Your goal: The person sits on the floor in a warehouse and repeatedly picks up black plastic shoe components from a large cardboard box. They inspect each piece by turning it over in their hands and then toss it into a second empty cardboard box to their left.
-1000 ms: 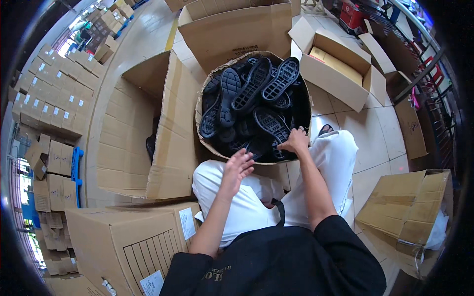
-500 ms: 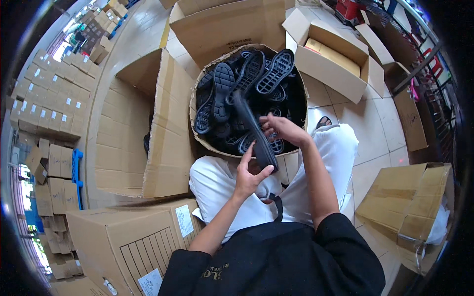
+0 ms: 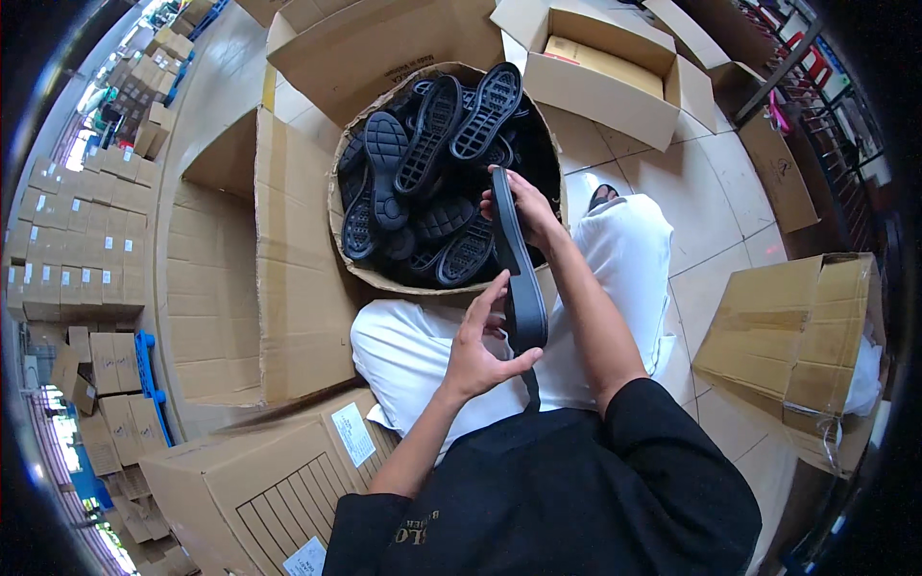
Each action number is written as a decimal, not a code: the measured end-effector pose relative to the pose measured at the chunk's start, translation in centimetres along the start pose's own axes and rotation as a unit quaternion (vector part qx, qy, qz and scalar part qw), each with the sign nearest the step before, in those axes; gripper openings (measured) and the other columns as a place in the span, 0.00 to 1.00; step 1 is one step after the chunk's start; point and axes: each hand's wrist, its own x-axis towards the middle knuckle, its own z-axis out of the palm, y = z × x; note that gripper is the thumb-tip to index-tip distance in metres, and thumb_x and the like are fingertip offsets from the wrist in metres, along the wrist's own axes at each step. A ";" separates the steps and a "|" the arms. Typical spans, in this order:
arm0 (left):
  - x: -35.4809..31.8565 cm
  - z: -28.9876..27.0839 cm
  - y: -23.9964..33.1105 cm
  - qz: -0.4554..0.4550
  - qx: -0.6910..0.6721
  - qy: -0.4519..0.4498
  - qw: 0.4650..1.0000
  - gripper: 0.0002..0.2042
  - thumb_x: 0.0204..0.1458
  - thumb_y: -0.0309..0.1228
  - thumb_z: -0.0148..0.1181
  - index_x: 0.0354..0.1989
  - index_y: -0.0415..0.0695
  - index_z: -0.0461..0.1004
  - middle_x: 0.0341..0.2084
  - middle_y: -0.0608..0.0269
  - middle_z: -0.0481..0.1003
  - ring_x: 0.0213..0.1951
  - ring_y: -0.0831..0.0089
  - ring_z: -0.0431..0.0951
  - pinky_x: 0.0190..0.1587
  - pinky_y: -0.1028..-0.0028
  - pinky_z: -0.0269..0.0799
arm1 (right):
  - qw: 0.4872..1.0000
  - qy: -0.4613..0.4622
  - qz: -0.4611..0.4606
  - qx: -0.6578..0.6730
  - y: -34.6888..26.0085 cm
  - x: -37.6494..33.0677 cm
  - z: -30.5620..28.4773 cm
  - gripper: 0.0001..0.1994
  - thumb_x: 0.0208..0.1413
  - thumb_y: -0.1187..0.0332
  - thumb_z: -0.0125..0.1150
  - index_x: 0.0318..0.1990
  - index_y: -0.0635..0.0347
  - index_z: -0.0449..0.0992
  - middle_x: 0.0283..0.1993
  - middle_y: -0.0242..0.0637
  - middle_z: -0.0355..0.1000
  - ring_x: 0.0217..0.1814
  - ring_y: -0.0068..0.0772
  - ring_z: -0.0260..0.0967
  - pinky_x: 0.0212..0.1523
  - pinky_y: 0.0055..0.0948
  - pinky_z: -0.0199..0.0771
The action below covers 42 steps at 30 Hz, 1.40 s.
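A black shoe sole (image 3: pixel 521 293) is held between my two hands above my lap, its side edge turned up toward me. My left hand (image 3: pixel 480 344) grips the wide near end, thumb on one side and fingers on the other. At the narrow far end my right hand (image 3: pixel 526 206) is closed round it, some fingers hidden behind the sole. Just beyond stands a round cardboard container (image 3: pixel 348 264) filled with several black soles (image 3: pixel 429 134), some showing a grid of hollows, others a patterned tread.
A tall open carton (image 3: pixel 307 259) stands left of the container, with a closed carton (image 3: pixel 259 470) at my left side. An open box (image 3: pixel 615 86) lies at the far right, and a taped carton (image 3: pixel 783 336) sits on the right. Stacked cartons (image 3: pixel 86 240) line the far left.
The sole has turned more upright and nearer to me. My right hand, loose beside it before, now holds its far end. The view has shifted slightly.
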 end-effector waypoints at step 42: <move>-1.8 -18.0 2.1 0.127 -0.560 0.424 0.701 0.22 0.50 0.38 0.49 0.49 0.37 0.58 0.46 0.52 0.66 0.31 0.76 0.74 0.29 0.83 0.73 | 0.911 0.138 0.297 -0.249 11.1 2.3 -2.4 0.33 0.41 0.55 0.62 0.54 0.52 0.55 0.55 0.51 0.55 0.53 0.47 0.58 0.46 0.43 0.62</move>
